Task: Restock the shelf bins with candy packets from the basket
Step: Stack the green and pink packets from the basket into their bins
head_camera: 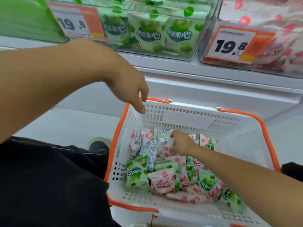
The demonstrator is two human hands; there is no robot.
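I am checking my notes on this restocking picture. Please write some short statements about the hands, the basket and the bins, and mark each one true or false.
1. The right hand is down in the basket among the packets. True.
2. The left hand holds a green packet. False: it holds nothing and hangs over the basket's left rim.
3. The basket holds only pink packets. False: pink and green are mixed.
4. The green bin stands left of the pink bin. True.
5. Both price tags read 19.8. True.
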